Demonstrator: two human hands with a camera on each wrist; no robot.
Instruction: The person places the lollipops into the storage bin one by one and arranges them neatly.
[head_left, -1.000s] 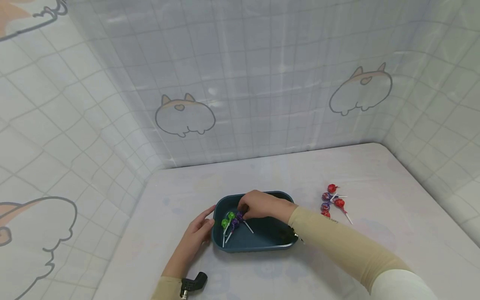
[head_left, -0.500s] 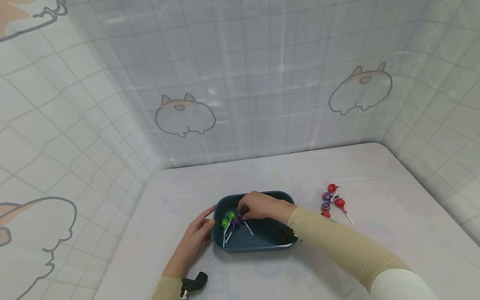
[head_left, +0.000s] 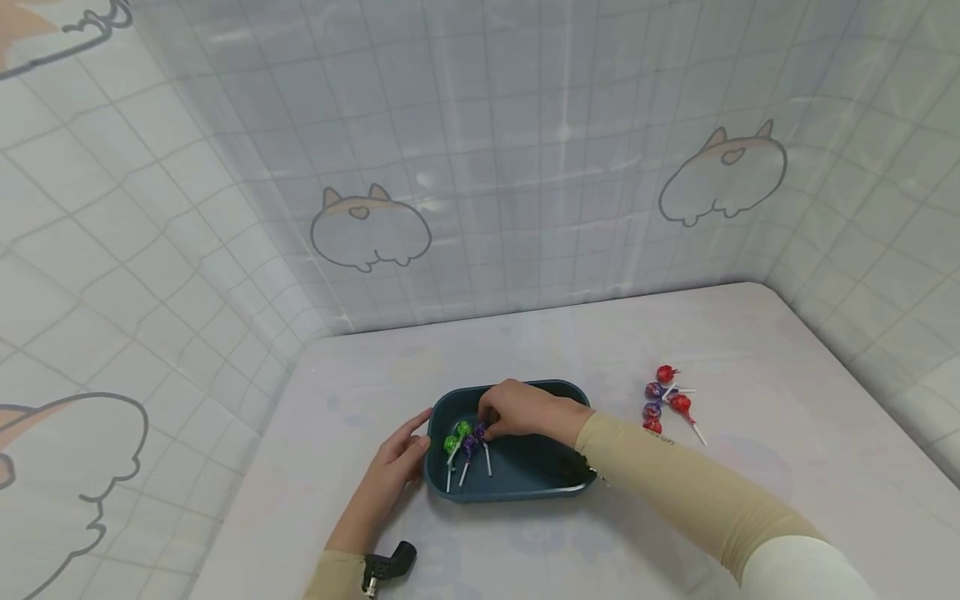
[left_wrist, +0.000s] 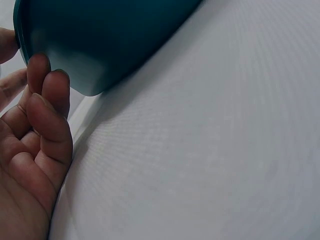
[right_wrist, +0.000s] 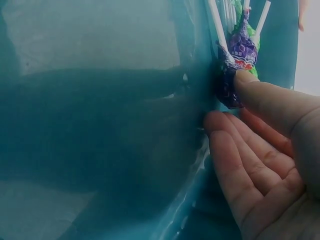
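Observation:
A dark teal plastic tray (head_left: 536, 479) stands on the table. Inside its left end lie green lollipops (head_left: 451, 444) and a purple lollipop (head_left: 470, 447), sticks toward the person. My right hand (head_left: 525, 408) reaches into the tray and pinches another purple lollipop (right_wrist: 227, 92) by its wrapped head, thumb on top, beside the others. The right wrist view shows the thumb on its dark wrapper, the other fingers near the tray wall. My left hand (head_left: 397, 454) rests against the tray's left end from outside, fingers loosely bent at the outer wall in the left wrist view.
Several red lollipops (head_left: 680, 404) and purple lollipops (head_left: 652, 411) lie loose on the white table (head_left: 345, 392) right of the tray, close to the right forearm. Behind the table hangs a grid-patterned curtain (head_left: 510, 208), with more at both sides.
The stick of the pinched purple lollipop has swung from slanting right to pointing almost straight toward the person. The other purple lollipop's stick has turned slightly too. The left hand stays put.

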